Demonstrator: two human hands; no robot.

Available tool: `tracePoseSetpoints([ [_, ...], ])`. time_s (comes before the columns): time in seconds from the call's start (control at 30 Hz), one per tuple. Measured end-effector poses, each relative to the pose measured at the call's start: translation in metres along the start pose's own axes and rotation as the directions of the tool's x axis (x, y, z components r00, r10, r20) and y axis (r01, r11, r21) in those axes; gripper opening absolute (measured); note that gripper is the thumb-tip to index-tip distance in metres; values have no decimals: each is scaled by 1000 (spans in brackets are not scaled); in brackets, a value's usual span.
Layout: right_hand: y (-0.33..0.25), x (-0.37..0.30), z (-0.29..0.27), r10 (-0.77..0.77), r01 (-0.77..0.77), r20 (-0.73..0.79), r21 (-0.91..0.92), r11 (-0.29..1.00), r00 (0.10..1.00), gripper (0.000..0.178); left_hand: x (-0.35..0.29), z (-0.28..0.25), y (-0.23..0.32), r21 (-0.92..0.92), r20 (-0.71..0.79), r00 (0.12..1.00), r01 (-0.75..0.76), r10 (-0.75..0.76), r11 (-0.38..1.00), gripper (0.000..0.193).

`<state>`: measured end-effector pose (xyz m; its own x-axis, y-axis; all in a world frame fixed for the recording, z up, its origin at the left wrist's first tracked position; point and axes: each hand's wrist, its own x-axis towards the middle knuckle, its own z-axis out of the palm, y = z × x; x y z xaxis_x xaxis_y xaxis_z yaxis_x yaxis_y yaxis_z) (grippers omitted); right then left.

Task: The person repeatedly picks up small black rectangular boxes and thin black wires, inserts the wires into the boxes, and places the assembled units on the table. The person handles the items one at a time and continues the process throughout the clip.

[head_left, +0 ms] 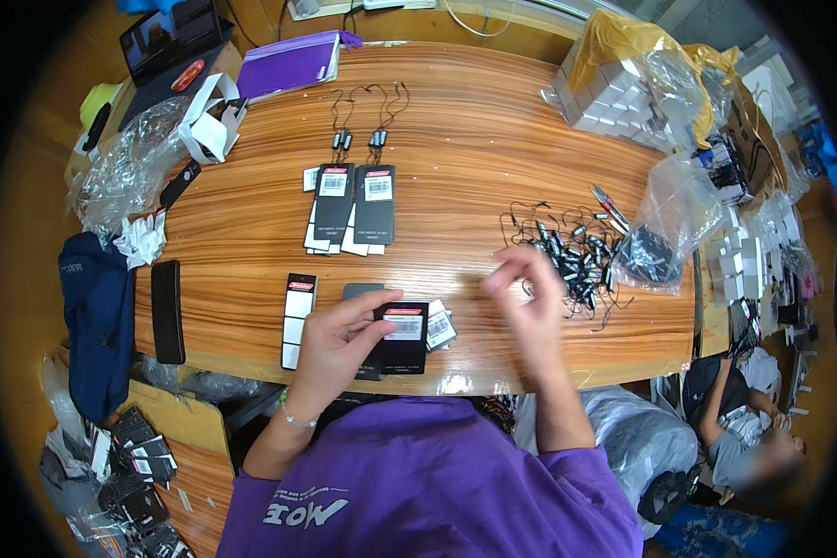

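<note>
Between the thumb and fingers of my left hand is a black hang tag with a red strip and a white barcode sticker. Behind it lie a grey tag and white barcode labels. My right hand is raised over the table, its fingers smeared by motion, left of a tangled pile of black tag strings. Whether it holds anything cannot be seen. A narrow label strip lies left of my left hand. Farther off are two stacks of tags with strings attached.
Pens and a clear plastic bag of black items flank the string pile. White boxes stand at the back right. A black phone-like slab lies left; a purple folder and a laptop are farther back. Another person sits at lower right.
</note>
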<state>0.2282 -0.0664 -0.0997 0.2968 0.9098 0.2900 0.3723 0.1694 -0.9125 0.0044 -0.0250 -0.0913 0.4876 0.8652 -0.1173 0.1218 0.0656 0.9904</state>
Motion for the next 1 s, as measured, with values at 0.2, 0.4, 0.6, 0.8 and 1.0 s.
tracePoseSetpoints([
  [0.2, 61, 57, -88, 169, -159, -40, -593, 789, 985, 10, -2, 1, 4, -147, 1, 1000, -9, 10, 989, 31],
  [0.4, 75, 74, -79, 251, -87, 167, -644, 760, 953, 15, -4, 6, 3, -201, 44, 999, 13, -5, 980, 34],
  [0.6, 80, 74, -94, 331, -320, 103, -109, 941, 938, 5, -3, -1, 3, -158, 100, 995, 13, 3, 987, 25],
  [0.8, 49, 66, -99, 282, -258, 1, 408, 876, 959, 8, 9, 3, 14, 5, 209, 973, -104, 100, 995, 13],
  [1.0, -13, 56, -60, 192, -172, 32, 605, 777, 981, 20, 35, 27, 39, -87, 289, 930, -211, 227, 974, 12],
])
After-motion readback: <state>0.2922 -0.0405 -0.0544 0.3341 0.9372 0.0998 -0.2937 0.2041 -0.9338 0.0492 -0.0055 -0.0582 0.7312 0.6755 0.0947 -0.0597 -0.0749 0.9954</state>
